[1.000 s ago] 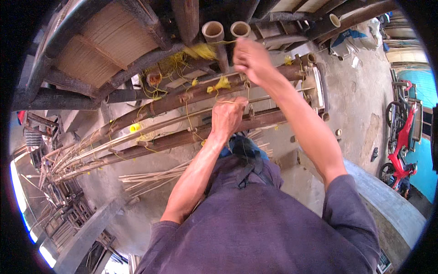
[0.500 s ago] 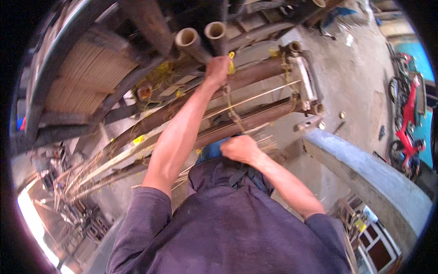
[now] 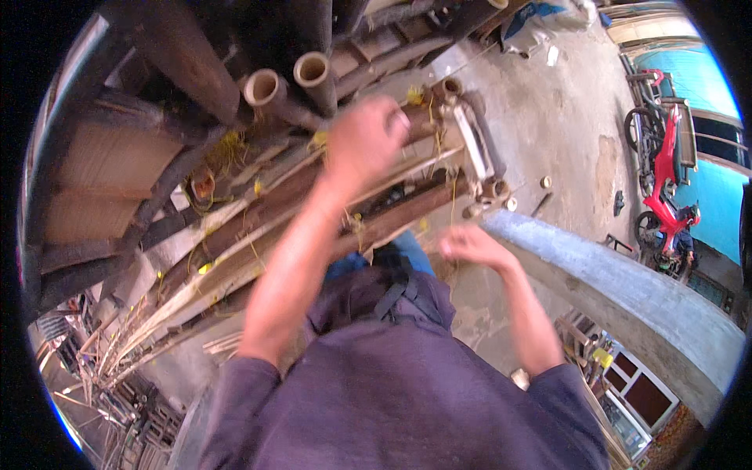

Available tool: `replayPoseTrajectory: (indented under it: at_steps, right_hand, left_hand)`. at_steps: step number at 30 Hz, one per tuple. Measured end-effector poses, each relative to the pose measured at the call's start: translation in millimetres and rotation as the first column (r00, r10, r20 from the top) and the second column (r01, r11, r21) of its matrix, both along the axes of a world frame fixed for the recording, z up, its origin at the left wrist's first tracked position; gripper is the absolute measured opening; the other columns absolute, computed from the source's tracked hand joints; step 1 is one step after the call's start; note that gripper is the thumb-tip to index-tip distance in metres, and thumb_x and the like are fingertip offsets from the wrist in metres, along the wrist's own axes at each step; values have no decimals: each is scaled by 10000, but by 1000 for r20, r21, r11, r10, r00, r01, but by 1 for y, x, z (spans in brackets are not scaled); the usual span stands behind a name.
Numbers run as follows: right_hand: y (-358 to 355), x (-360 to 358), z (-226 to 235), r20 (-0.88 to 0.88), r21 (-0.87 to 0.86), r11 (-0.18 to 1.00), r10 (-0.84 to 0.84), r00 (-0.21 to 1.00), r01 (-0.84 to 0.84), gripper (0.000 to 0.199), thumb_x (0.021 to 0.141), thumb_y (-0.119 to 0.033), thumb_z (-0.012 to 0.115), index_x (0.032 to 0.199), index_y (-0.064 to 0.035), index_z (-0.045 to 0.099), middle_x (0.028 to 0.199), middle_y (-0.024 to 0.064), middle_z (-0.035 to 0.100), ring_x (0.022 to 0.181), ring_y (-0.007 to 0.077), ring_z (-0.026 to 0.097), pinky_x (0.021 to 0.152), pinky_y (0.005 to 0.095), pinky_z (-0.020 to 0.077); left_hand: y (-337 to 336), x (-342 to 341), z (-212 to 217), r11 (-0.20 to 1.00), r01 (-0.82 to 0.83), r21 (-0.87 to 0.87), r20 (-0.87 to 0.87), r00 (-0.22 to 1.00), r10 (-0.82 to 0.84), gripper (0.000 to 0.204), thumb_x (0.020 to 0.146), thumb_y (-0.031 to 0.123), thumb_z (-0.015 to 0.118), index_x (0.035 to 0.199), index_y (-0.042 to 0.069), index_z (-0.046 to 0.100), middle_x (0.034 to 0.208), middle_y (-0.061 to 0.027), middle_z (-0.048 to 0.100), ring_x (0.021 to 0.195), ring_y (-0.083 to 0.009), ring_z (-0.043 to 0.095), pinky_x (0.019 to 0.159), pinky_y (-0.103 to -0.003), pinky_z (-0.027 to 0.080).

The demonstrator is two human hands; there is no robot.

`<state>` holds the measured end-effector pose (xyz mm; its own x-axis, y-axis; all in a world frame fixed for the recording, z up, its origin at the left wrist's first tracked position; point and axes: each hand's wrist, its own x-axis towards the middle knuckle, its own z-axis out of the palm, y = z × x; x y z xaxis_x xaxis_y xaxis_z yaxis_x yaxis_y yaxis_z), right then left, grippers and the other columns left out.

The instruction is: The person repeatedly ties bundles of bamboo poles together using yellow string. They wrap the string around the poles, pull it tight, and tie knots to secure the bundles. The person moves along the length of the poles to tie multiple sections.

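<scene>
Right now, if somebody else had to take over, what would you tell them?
Left hand: raised over the wooden frame, blurred; grip can't be told.
Right hand: lower, by the frame's near edge, fingers loosely curled, nothing seen in it.
Two bamboo tubes stick out above the frame. Thin bamboo strips lie along it, with yellow string tangled around.
How much is done or left cannot be told.

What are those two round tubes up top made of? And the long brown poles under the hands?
The two tubes look like bamboo: hollow open ends, pale tan rims, smooth walls. The long poles seem bamboo or wood too, darker brown and weathered. The left hand is blurred above them, so finer grain cannot be told.
</scene>
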<state>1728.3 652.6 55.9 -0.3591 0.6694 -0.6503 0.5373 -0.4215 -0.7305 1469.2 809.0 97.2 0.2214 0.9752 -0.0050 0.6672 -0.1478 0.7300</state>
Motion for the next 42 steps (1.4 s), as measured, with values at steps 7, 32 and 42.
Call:
replayPoseTrajectory:
  at_steps: [7, 32, 42]
  right_hand:
    - [166, -102, 229, 508, 700, 166, 568, 648, -694, 92, 821, -146, 593, 832, -55, 596, 861, 115, 577, 806, 308, 587, 665, 397, 466]
    - [17, -32, -20, 150, 434, 837, 297, 943, -333, 285, 875, -229, 477, 690, -34, 573, 679, 195, 607, 677, 358, 639, 648, 452, 507]
    - [11, -43, -48, 131, 695, 639, 339, 932, -330, 102, 784, -138, 575, 815, -42, 588, 801, 120, 660, 677, 366, 630, 644, 449, 531]
  left_hand:
    - [-65, 68, -47, 999, -32, -13, -186, 982, 29, 240, 907, 278, 498, 907, 65, 609, 772, -149, 658, 718, -337, 656, 634, -446, 528]
    - [-58, 75, -26, 979, -147, -141, 93, 982, 161, 239, 949, 283, 495, 871, 91, 612, 785, -104, 648, 720, -305, 653, 643, -371, 531]
    - [104, 55, -125, 700, -143, -700, 420, 709, 566, 378, 926, 290, 476, 1069, -32, 612, 947, -59, 668, 725, -132, 598, 688, -263, 474]
